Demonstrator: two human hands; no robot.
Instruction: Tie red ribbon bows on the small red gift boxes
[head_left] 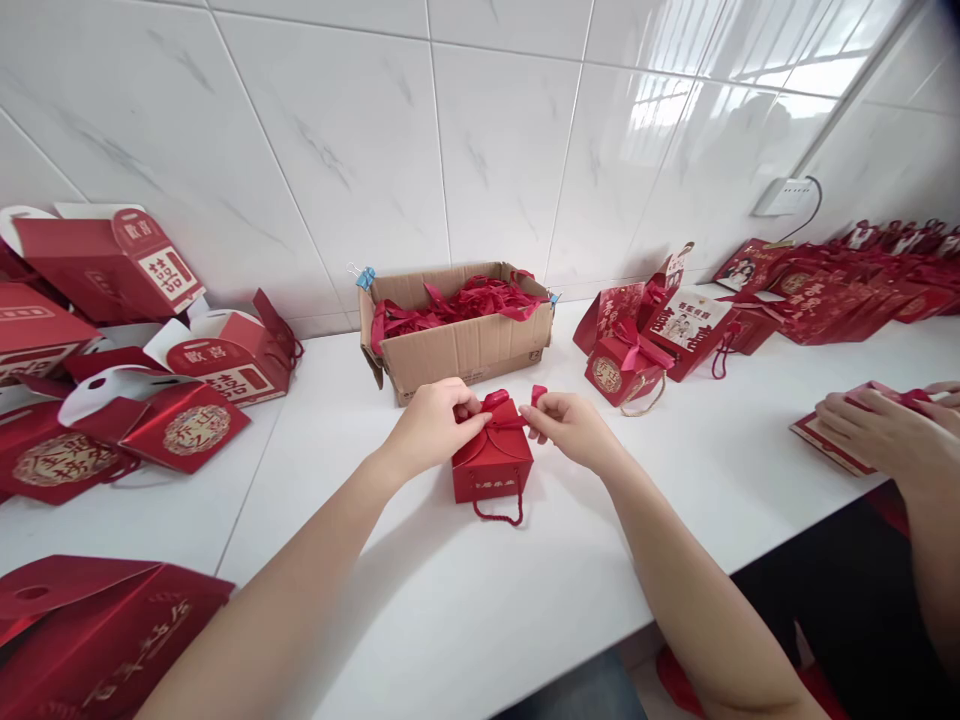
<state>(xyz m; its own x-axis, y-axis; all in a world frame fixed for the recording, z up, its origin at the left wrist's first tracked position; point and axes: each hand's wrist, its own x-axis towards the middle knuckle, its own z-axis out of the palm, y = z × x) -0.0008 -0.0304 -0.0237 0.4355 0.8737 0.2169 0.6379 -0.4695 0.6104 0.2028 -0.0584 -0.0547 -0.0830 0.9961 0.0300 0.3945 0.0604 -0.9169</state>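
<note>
A small red gift box (491, 478) with gold lettering stands on the white table in front of me, its twisted cord handle (499, 518) hanging down the near side. Red ribbon (496, 400) lies across the top of the box, partly looped. My left hand (439, 425) is closed in a pinch on the ribbon at the box's upper left. At the upper right, my right hand (566, 425) pinches the other part of the ribbon between thumb and fingers. The fingertips hide some of the ribbon.
Behind the box, a cardboard carton (465, 355) holds loose red ribbons. Several red boxes (191, 420) crowd the left side. Ribboned boxes (626, 365) stand to the right, with more (840, 290) beyond. A co-worker's hands (892, 425) rest on a flat red package at far right.
</note>
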